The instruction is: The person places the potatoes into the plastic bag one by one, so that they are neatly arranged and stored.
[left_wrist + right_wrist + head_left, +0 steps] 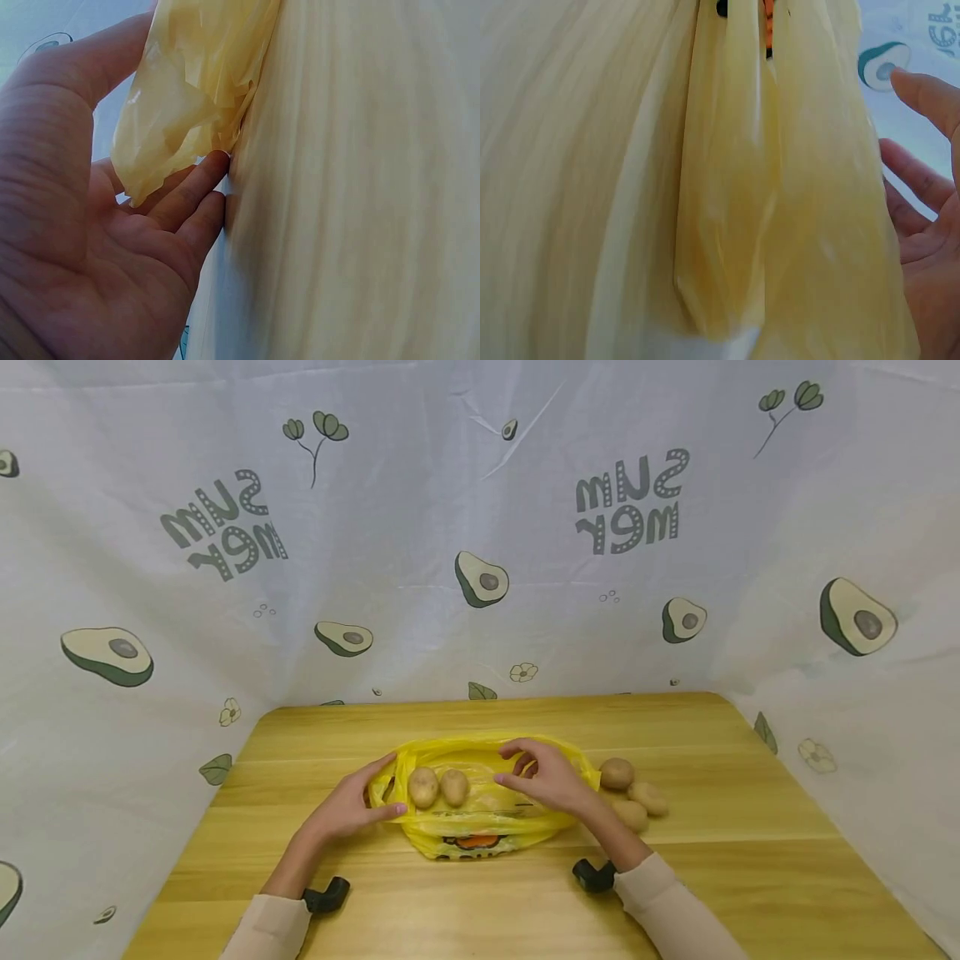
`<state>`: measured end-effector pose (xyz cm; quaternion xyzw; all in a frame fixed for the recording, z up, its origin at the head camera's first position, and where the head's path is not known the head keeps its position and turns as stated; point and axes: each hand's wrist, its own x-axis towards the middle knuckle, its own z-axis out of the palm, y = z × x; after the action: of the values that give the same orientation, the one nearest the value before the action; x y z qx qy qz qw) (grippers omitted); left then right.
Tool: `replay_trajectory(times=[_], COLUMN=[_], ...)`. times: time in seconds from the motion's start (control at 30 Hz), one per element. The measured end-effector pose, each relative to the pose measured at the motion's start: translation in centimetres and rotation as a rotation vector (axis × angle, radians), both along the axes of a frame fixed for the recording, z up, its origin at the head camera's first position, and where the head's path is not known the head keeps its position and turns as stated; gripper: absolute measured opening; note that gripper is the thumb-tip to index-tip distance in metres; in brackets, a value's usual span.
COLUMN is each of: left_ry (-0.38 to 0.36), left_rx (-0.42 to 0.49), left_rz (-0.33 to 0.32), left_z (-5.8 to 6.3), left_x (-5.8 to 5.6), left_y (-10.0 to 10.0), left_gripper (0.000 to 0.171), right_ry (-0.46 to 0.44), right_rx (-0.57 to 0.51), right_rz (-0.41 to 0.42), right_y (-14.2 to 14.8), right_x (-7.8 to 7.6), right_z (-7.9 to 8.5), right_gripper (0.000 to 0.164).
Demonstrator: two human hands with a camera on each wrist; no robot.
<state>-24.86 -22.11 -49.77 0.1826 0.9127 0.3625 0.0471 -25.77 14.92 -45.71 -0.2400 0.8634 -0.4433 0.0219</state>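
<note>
A yellow plastic bag (480,827) lies on its side on the table, its mouth spread upward. Two potatoes (438,787) show at its left end. My left hand (345,806) rests at the bag's left edge, thumb and fingers spread apart with the edge between them. In the left wrist view, the thin yellow plastic (187,97) hangs against the fingers, whose tips touch the table. My right hand (551,777) hovers over the right part of the mouth. Its thumb and fingers stand apart, as the right hand (930,172) also shows in the right wrist view, holding nothing visible.
Three potatoes (617,774) lie on the wooden table (750,827) just right of the bag, partly behind the right forearm. A white cloth (405,527) printed with avocados hangs behind the table and at its sides. Black wrist devices (327,895) are on both forearms.
</note>
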Motion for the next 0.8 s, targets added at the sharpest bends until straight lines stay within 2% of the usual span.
replay_trajectory(times=[0.43,0.8], left_ry=[-0.006,0.0], left_rx=[0.001,0.007], left_rz=[0.0,-0.005], left_z=[0.1,0.5], left_x=[0.1,0.0], left_y=[0.0,0.1], left_gripper=[0.095,0.09], right_ry=[0.133,0.19], right_rx=[0.013,0.031], right_rz=[-0.095,-0.203], right_y=[4.0,9.7], right_x=[0.8,1.2], right_z=[1.1,1.2], right_gripper=[0.034,0.031])
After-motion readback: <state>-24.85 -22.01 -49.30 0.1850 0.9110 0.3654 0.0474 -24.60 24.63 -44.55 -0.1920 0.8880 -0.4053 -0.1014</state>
